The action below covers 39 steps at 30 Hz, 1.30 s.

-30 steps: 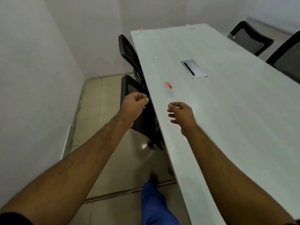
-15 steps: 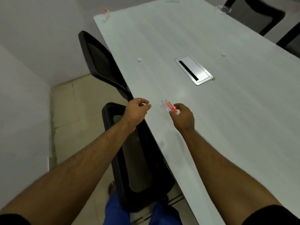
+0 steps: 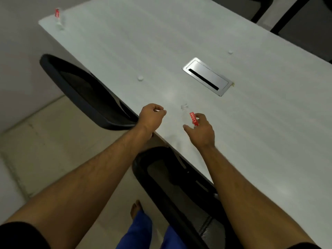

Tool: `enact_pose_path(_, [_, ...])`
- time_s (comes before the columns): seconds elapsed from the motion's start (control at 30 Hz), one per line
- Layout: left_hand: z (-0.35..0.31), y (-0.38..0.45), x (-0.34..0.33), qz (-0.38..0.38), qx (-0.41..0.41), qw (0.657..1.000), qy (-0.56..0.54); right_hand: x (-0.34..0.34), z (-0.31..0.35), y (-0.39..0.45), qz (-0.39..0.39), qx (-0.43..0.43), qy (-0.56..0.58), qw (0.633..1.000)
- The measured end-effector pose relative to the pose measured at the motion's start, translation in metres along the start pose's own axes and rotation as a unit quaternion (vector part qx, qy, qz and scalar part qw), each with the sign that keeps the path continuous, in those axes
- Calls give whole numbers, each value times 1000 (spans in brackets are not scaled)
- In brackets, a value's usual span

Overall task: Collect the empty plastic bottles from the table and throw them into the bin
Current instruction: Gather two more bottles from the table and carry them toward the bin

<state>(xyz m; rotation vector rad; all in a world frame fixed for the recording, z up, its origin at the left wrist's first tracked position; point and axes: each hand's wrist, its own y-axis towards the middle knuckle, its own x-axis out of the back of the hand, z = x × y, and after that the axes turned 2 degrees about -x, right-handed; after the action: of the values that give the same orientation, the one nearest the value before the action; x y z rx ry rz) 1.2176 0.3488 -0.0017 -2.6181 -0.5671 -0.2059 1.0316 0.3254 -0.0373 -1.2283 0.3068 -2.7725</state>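
Note:
A clear empty plastic bottle [image 3: 186,114] with a red "CLEAR" label lies near the left edge of the white table [image 3: 260,141]. My right hand [image 3: 201,131] is on it, thumb on one side and fingers curled round the label side. My left hand [image 3: 151,115] hovers over the table edge to the left of the bottle, fingers curled into a loose fist, holding nothing. A second clear bottle [image 3: 58,17] with a red label stands at the table's far left corner. No bin is in view.
Two small white caps [image 3: 140,77] [image 3: 230,52] lie on the table beside a steel cable hatch [image 3: 207,76]. Black mesh chairs [image 3: 84,90] [image 3: 179,187] stand along the left edge, one right below my arms. More chairs [image 3: 287,17] stand at the far right.
I have stepped along the table toward the bottle. My right hand reached it and its fingers closed round it. My left hand kept its curled pose.

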Motion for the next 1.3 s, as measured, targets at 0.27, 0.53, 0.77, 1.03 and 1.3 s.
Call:
enact_pose_path(0.27, [-32,101,57,21,-32,991,128,-53,95,26,-12,-12,109,994])
enact_pose_path(0.53, [-31,222,81,13,-64,958,278,-107,140,103,-13,-45,143,989])
enact_pose_path(0.77, [-22,306,64,40,-33,904,425,-142,155,163,-26,-107,185,976])
enact_pose_path(1.03, [-35,332,83,68,-39,944,319,-159,183,182,-15,-133,219,966])
enact_pose_path(1.3, [-105,322,205,137,53,986,-80,-181,268,171,67,-109,288,949])
